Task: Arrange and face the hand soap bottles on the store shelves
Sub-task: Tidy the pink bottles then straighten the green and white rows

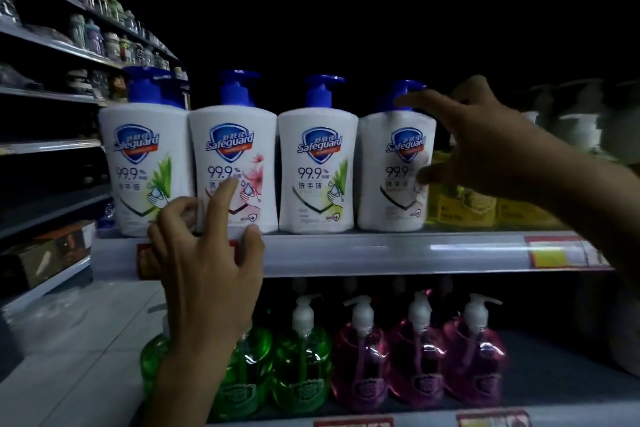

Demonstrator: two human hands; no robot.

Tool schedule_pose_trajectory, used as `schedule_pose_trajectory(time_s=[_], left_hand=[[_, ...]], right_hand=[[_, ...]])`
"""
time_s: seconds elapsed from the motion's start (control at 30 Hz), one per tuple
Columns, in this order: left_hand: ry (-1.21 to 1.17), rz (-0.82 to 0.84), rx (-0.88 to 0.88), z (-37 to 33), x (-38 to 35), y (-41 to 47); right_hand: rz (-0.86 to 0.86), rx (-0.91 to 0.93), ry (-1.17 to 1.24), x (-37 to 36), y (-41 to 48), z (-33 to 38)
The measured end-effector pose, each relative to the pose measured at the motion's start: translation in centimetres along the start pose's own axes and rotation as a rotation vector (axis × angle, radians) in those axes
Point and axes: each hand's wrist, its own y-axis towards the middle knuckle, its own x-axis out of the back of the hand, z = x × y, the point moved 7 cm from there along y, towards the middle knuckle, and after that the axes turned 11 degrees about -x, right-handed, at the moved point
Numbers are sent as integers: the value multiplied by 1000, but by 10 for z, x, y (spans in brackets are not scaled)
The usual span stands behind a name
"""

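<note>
Now, left hand [207, 260]: nearest to us, fingers spread. The forefinger tip is on the second bottle [235, 149]'s label and the thumb is by the shelf lip [381, 253]. It grips nothing.
Lower shelf: green bottles [301, 367], then pink bottles [415, 357], all standing with white pumps up. They're dim, so I can't read which way the labels face.
Where the soap sits: four white bottles stand at the front edge of the middle shelf, side by side and touching or nearly so.
First bottle [138, 184]: upright, label square to us. A second blue pump shows just behind it.
Second bottle: upright, label forward, spout off to the right.
Third bottle [317, 184]: the same, upright and faced.
Fourth bottle [391, 201]: upright but blurred, its label seemingly turned a touch off square.
Right hand [485, 149]: spread wide round the fourth bottle, forefinger across the pump neck and thumb against its right side. The fingers are straight, not curled.
Further back: yellow packs [460, 204] to the right, set deeper in.
Progress: well along, I'd say. Three are faced, and the fourth looks like the one being squared. The space to its right and the lower row may still want checking.
</note>
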Motion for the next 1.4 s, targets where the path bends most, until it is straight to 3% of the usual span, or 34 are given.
schedule_pose_trajectory(time_s=[0.1,0.43,0.57,0.7,0.83,1.03,1.2,1.33,1.4], left_hand=[[-26,4,10,-2,-2,0],[-58,-10,2,-4,3,0],[-96,-78,24,-6,4,1],[-149,-134,-77,-57,6,0],[-186,28,-300,-118,-17,-8],[-268,105,-444,-177,-34,12],[-270,316,-512,-229,-61,41],[-154,483,-494,-250,-94,52],[-84,525,-507,-251,-106,52]], right_hand=[[90,20,-40,-20,2,-9],[-8,98,55,-25,-5,-15],[-138,-1,213,4,-10,-63],[120,-71,114,-28,-22,-92],[134,-21,168,-42,-26,-92],[154,62,327,-40,-33,-95],[-164,-74,448,-5,-32,-156],[96,-92,324,-33,-27,-178],[119,-47,315,-40,-27,-176]])
